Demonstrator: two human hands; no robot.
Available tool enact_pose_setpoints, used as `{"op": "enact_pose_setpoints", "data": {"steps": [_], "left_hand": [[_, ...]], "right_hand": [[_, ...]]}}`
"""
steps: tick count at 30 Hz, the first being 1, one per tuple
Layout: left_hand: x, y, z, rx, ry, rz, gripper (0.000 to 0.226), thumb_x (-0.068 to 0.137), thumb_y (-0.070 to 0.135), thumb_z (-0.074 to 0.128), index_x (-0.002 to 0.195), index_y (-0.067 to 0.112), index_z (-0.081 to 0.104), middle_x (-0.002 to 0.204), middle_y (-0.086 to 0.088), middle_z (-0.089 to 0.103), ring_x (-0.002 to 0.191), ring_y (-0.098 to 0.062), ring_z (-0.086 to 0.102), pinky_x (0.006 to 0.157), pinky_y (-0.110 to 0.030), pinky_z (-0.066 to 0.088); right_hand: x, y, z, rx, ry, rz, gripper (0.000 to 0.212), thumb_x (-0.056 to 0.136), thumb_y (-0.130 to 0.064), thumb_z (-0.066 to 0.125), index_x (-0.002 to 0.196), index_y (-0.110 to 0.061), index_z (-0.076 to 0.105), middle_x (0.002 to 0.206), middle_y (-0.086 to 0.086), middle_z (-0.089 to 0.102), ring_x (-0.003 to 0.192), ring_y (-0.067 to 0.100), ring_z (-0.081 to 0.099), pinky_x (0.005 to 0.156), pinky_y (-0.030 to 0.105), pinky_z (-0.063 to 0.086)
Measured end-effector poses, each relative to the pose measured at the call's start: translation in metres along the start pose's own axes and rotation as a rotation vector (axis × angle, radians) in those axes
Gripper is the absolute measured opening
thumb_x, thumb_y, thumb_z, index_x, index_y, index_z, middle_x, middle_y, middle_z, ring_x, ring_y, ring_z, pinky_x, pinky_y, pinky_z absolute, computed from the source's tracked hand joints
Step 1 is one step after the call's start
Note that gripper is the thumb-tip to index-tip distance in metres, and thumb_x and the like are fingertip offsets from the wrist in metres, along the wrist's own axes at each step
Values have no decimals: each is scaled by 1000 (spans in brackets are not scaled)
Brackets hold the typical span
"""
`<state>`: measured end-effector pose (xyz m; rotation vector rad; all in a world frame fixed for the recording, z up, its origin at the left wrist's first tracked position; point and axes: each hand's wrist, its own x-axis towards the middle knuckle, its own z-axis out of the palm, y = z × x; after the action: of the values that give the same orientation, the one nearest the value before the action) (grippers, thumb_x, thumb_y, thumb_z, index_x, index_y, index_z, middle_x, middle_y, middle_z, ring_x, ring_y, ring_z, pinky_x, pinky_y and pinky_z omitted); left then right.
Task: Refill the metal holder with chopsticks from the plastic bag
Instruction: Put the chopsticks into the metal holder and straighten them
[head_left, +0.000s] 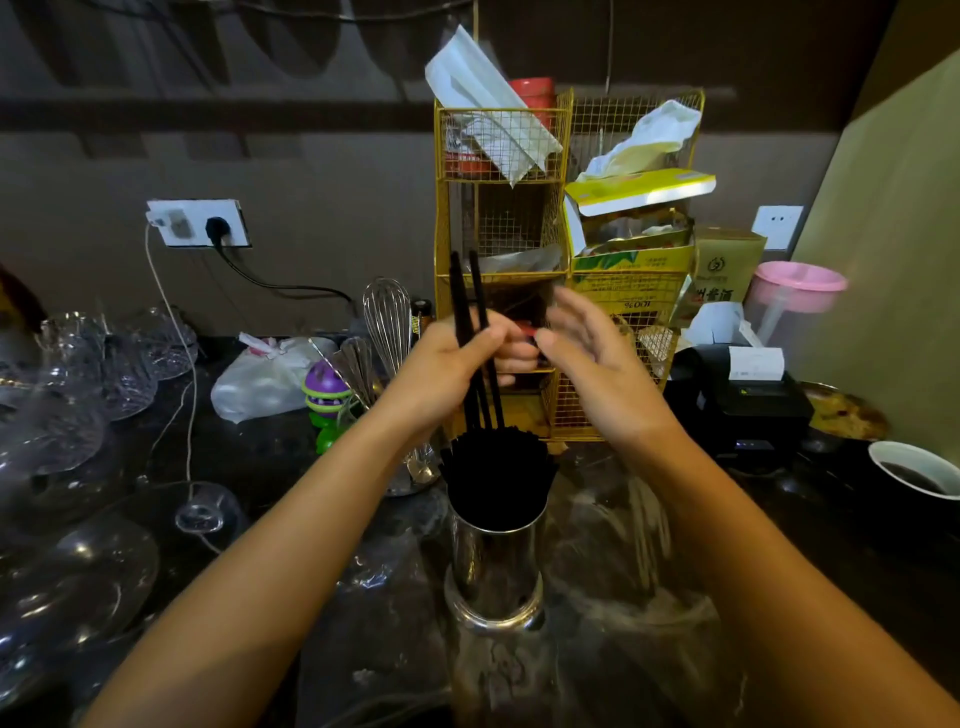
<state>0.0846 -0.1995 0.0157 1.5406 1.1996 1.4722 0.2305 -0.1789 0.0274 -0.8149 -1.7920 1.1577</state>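
— Nearest is the metal holder (494, 566), upright on the dark counter (270, 457) and packed with black chopsticks (498, 467).

— And the hands?

— Left hand (452, 364) is closed around a few black chopsticks (475, 332), gripped at mid-length, lower ends down among the bundle, tops angled up toward the yellow wire rack (519, 234). Right hand (587, 348) is just beside it, fingers spread and loose, holding nothing.

— The bag?

— A clear plastic bag (639, 561) lies crumpled right of the holder — blurred, contents unclear.
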Motion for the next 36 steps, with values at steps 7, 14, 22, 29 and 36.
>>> {"op": "enact_pose_setpoints", "data": {"steps": [7,14,22,29,36], "left_hand": [[-22,-31,20,105,-51,-23,41,89,1,38,70,31,59,59,23,67,65,14,57,66,-6,46],[-39,-58,25,260,-45,-32,27,88,-1,39,86,23,53,81,17,51,73,11,52,65,2,41],[-47,-80,19,336,-76,-78,28,83,0,48,110,9,54,89,20,53,84,7,51,71,0,41],[-59,-93,20,442,-5,-94,32,77,-3,54,107,6,59,97,-4,63,92,-14,58,76,-12,44],[-63,-88,16,436,-19,-113,29,75,0,60,102,8,62,83,3,64,70,4,57,66,-5,42]], "right_hand": [[-3,5,17,-756,-224,-395,64,92,-37,39,143,-26,1,156,-7,-3,129,-7,-9,107,14,-4],[-7,34,31,-942,-419,-328,66,93,-41,32,143,-16,-3,156,-2,-9,127,-3,-21,110,21,-11],[-23,68,35,-894,-557,-161,65,93,-42,32,143,-12,3,157,3,-2,142,9,-7,111,21,-7],[-40,88,37,-805,-585,-117,67,93,-42,31,142,-14,-5,156,1,-6,134,-1,-13,112,19,-7],[-43,91,38,-770,-555,-140,73,87,-54,22,142,-14,-2,154,-5,-4,133,-2,-12,114,19,-5]]}}
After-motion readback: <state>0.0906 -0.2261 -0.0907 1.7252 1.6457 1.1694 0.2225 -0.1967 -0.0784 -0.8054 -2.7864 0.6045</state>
